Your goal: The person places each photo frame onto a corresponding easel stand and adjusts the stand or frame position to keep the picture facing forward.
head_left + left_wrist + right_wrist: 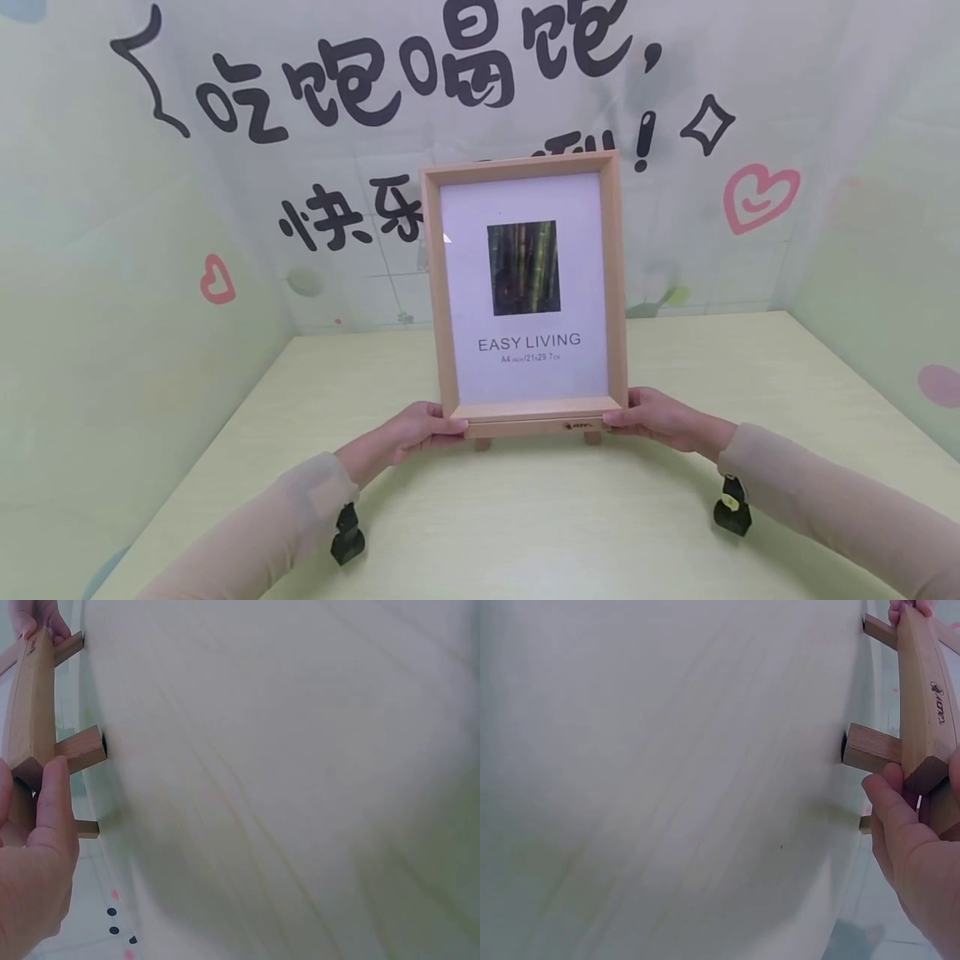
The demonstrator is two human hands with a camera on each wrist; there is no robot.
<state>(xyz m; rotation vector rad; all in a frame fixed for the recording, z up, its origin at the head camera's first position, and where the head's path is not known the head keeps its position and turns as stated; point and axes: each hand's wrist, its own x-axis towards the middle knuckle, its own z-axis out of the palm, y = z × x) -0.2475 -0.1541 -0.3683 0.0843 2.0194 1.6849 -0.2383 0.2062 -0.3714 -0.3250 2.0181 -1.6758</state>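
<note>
A light wooden picture frame point(613, 275) stands upright, leaning slightly back, on the ledge point(517, 428) of a small wooden easel. Behind its pane is a white sheet with a dark bamboo picture and the words "EASY LIVING". My left hand point(416, 429) grips the lower left corner, thumb in front and fingers behind and below. At the lower right corner, my right hand point(667, 419) holds on the same way. Short easel legs point(82, 748) reach down to the table beside the left fingers; another leg point(871, 748) shows by the right fingertips. The easel's back is mostly hidden.
The pale wood-grain table point(525, 517) spreads in front of and around the easel. A white printed curtain point(360, 150) with black lettering and pink hearts hangs behind and along both sides. Black devices point(347, 537) hang under both sleeve cuffs.
</note>
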